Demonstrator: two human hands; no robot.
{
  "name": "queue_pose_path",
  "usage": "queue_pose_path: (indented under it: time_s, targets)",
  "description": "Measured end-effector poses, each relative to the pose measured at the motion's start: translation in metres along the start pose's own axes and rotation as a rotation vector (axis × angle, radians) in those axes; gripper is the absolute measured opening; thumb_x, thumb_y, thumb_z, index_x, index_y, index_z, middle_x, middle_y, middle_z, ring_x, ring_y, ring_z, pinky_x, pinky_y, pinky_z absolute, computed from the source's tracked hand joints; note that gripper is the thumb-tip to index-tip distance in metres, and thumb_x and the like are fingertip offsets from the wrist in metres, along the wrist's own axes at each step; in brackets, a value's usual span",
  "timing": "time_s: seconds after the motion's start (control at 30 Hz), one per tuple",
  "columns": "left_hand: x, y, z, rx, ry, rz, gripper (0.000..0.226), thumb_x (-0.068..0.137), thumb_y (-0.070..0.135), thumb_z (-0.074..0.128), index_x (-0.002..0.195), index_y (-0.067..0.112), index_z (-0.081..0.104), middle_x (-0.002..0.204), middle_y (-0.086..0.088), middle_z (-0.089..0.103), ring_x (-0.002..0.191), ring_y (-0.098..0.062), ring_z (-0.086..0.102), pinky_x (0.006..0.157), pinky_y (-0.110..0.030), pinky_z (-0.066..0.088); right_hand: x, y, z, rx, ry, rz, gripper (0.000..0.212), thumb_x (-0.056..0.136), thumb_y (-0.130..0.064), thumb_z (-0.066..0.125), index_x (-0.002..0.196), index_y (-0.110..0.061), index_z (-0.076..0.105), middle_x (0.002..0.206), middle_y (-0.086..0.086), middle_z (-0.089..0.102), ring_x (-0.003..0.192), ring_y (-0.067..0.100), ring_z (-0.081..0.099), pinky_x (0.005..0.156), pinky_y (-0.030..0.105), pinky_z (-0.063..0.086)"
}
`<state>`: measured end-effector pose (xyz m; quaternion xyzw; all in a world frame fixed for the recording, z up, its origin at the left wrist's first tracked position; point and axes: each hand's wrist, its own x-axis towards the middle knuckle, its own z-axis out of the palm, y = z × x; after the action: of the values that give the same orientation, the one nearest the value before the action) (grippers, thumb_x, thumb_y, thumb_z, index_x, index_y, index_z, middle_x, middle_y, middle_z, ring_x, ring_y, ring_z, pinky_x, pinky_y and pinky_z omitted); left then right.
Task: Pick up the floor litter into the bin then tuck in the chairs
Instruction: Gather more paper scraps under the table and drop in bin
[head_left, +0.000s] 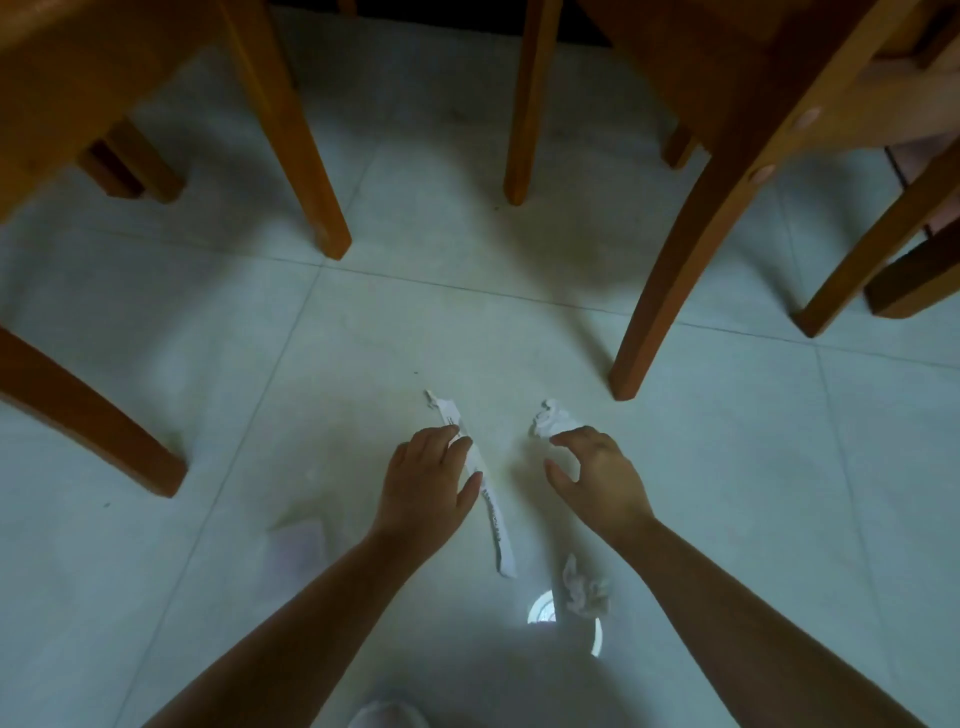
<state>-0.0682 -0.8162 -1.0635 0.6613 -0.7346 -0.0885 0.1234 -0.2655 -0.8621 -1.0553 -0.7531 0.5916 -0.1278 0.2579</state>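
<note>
Three scraps of white litter lie on the pale tiled floor (208, 364), with no bin in the frame. At centre a long torn paper strip (493, 514) runs down from the left hand (423, 483), whose spread fingers (457, 441) touch its upper part without closing on it. Just right, a crumpled wad (548, 418) sits at the fingertips of the right hand (597, 478), which is curled open and grips nothing. Lower centre lies a wrinkled tissue (584, 590), beside a bright reflection. Smooth wooden chair legs (670, 270) stand across the upper frame, left and right.
</note>
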Motion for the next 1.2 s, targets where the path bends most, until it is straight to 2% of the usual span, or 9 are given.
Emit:
queue_pose_path:
  time_s: [0.3, 0.5, 0.6, 0.67, 0.77, 0.87, 1.0, 1.1, 1.2]
  targets:
    - [0.009, -0.026, 0.045, -0.065, -0.139, -0.138, 0.051, 0.071, 0.047, 0.045, 0.097, 0.008, 0.067, 0.102, -0.012, 0.068, 0.089, -0.029, 0.065, 0.07, -0.036, 0.053, 0.037, 0.022, 0.028, -0.097, -0.165, 0.063, 0.051, 0.082, -0.024, 0.063, 0.13, -0.015, 0.048, 0.136, 0.005, 0.048, 0.124, 0.024, 0.042, 0.1, 0.034, 0.035]
    - [0.023, -0.045, 0.064, -0.119, -0.14, -0.197, 0.053, 0.068, 0.048, 0.051, 0.098, 0.006, 0.067, 0.108, -0.015, 0.067, 0.094, -0.032, 0.065, 0.073, -0.041, 0.053, 0.054, 0.022, 0.04, -0.088, -0.141, 0.11, 0.049, 0.086, -0.026, 0.058, 0.133, -0.015, 0.046, 0.139, 0.004, 0.046, 0.128, 0.025, 0.038, 0.103, 0.036, 0.034]
    - [0.03, -0.047, 0.072, -0.142, -0.113, -0.171, 0.05, 0.068, 0.042, 0.067, 0.103, 0.006, 0.066, 0.113, -0.014, 0.065, 0.099, -0.031, 0.063, 0.077, -0.04, 0.051, 0.058, 0.024, 0.049, -0.03, -0.168, 0.148, 0.043, 0.088, -0.036, 0.053, 0.126, -0.015, 0.054, 0.138, 0.005, 0.048, 0.126, 0.027, 0.042, 0.102, 0.035, 0.034]
    - [0.033, -0.048, 0.077, -0.174, -0.096, -0.17, 0.052, 0.065, 0.031, 0.08, 0.107, 0.006, 0.065, 0.117, -0.014, 0.063, 0.105, -0.032, 0.06, 0.081, -0.042, 0.048, 0.057, 0.023, 0.054, -0.036, -0.171, 0.171, 0.039, 0.089, -0.032, 0.054, 0.124, -0.014, 0.056, 0.14, 0.005, 0.045, 0.125, 0.027, 0.041, 0.1, 0.034, 0.035]
    - [0.038, -0.048, 0.085, -0.212, -0.076, -0.203, 0.049, 0.07, 0.034, 0.074, 0.108, 0.006, 0.065, 0.118, -0.013, 0.063, 0.107, -0.031, 0.058, 0.085, -0.041, 0.046, 0.053, 0.023, 0.059, -0.029, -0.126, 0.179, 0.03, 0.088, -0.024, 0.057, 0.117, -0.014, 0.061, 0.133, 0.005, 0.049, 0.118, 0.027, 0.043, 0.093, 0.035, 0.041]
    - [0.039, -0.044, 0.089, -0.228, -0.058, -0.212, 0.049, 0.07, 0.042, 0.065, 0.103, 0.006, 0.067, 0.107, -0.011, 0.068, 0.097, -0.03, 0.063, 0.079, -0.038, 0.05, 0.051, 0.023, 0.061, -0.044, -0.141, 0.156, 0.025, 0.089, -0.015, 0.055, 0.112, -0.011, 0.064, 0.12, 0.01, 0.054, 0.108, 0.028, 0.047, 0.085, 0.033, 0.043]
    - [0.037, -0.036, 0.094, -0.177, -0.052, -0.148, 0.053, 0.053, 0.025, 0.088, 0.098, 0.007, 0.068, 0.095, -0.009, 0.069, 0.085, -0.031, 0.065, 0.069, -0.036, 0.052, 0.047, 0.026, 0.064, -0.002, -0.166, 0.161, 0.027, 0.08, -0.001, 0.059, 0.107, -0.005, 0.066, 0.105, 0.017, 0.058, 0.093, 0.036, 0.055, 0.08, 0.034, 0.045]
    - [0.029, -0.032, 0.097, -0.138, -0.043, -0.132, 0.05, 0.048, 0.021, 0.09, 0.092, 0.009, 0.07, 0.091, -0.007, 0.068, 0.078, -0.028, 0.065, 0.063, -0.035, 0.053, 0.044, 0.029, 0.066, 0.038, -0.174, 0.174, 0.026, 0.077, 0.004, 0.059, 0.101, -0.002, 0.068, 0.1, 0.019, 0.058, 0.087, 0.034, 0.058, 0.078, 0.031, 0.045]
    - [0.021, -0.027, 0.1, -0.144, -0.028, -0.154, 0.044, 0.049, 0.018, 0.09, 0.088, 0.009, 0.071, 0.089, -0.007, 0.068, 0.075, -0.028, 0.064, 0.061, -0.036, 0.054, 0.043, 0.029, 0.065, 0.067, -0.2, 0.204, 0.021, 0.078, 0.005, 0.056, 0.094, 0.0, 0.068, 0.098, 0.018, 0.058, 0.086, 0.03, 0.058, 0.071, 0.019, 0.037]
